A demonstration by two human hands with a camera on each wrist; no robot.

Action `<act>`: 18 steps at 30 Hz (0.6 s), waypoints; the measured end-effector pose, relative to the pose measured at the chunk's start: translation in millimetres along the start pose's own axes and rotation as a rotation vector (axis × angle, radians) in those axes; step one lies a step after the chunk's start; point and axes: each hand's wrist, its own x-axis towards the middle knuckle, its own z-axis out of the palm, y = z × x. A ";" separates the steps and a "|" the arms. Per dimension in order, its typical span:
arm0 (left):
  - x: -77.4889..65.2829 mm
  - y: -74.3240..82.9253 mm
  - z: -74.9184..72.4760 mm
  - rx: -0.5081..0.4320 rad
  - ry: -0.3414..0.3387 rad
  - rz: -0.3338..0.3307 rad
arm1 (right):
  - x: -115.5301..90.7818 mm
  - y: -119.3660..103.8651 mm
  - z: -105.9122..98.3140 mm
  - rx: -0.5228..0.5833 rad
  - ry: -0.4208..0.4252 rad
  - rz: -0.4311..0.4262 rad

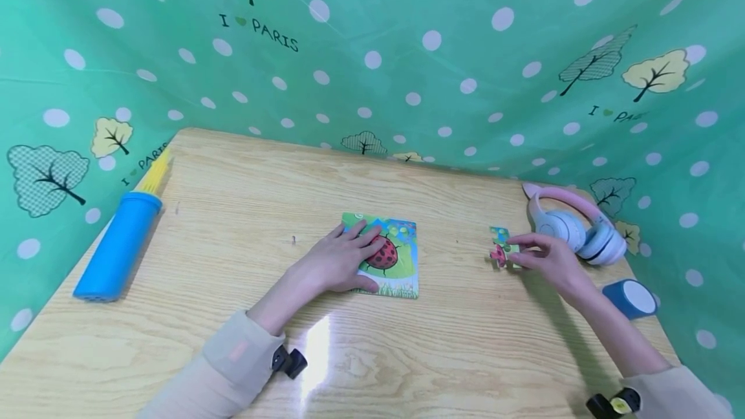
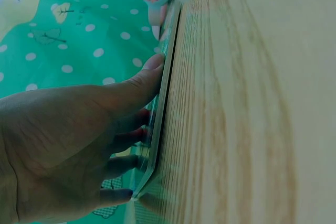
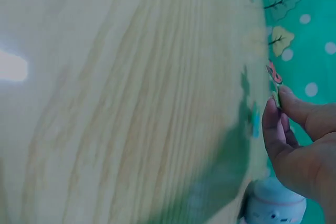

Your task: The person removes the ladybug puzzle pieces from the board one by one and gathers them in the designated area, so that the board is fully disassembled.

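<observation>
The ladybug puzzle board (image 1: 391, 265) lies flat on the table, at the middle of the head view. Your left hand (image 1: 337, 257) rests over its left part, fingers spread wide and fairly straight across the picture, with the thumb near the lower edge. The red, black-spotted ladybug shows beside your fingertips.

At the right of the head view, your right hand (image 1: 547, 262) pinches a small pink-and-green puzzle piece (image 3: 275, 80) between thumb and fingertips, a narrow grip that the right wrist view shows clearly. A blue-and-green piece (image 1: 498, 234) lies on the table close by your fingertips; you cannot tell from here how many pieces are there.

Just beyond your right hand sit pink-and-white headphones (image 1: 561, 228), and below them at the right edge of the table stands a blue container with a white round face (image 1: 623, 299). Far off at the left of the frame, a blue cylinder (image 1: 119, 247) with a yellow end lies on its side. Behind the wooden table (image 1: 244, 199) hangs green cloth (image 1: 407, 128) with white dots and printed trees.
</observation>
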 end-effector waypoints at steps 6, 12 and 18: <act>-0.3 0.0 -0.6 -0.003 -0.004 0.001 | -0.9 12.4 -2.6 -0.039 0.029 0.025; -0.6 -0.3 -0.5 -0.008 -0.003 0.004 | 3.1 13.9 4.2 -0.159 0.069 0.044; -0.9 -0.1 -0.7 -0.012 0.004 0.010 | 3.8 8.9 7.8 -0.318 0.124 0.036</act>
